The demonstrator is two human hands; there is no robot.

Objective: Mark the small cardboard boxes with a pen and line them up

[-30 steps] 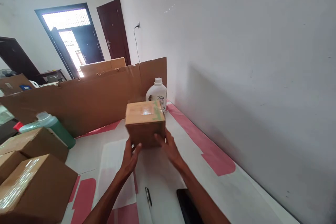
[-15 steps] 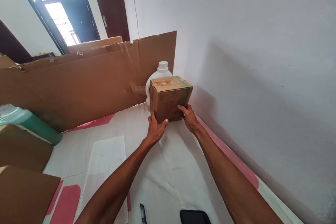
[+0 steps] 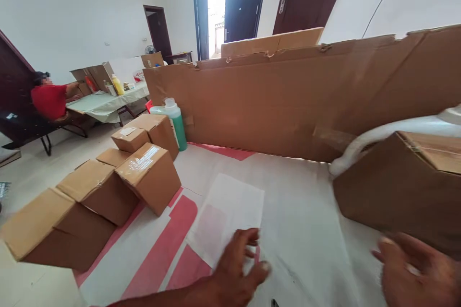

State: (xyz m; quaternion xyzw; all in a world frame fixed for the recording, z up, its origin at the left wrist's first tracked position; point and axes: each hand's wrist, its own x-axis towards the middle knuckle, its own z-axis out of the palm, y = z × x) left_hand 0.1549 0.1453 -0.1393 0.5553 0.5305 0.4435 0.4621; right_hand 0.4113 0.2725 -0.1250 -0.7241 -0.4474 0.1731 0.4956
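Both hands have let go of the box (image 3: 396,192) (lower right); left hand (image 3: 236,268) and right hand (image 3: 418,273) hover empty, fingers spread

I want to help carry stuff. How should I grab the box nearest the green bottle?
Probably with both hands, one on each side wall of the small brown box, coming from above. It sits on top of the stack beside the green bottle, its taped top level and its sides free.

Daylight glares through the doorway (image 3: 216,14) (hands motion-blurred, edges stretched).
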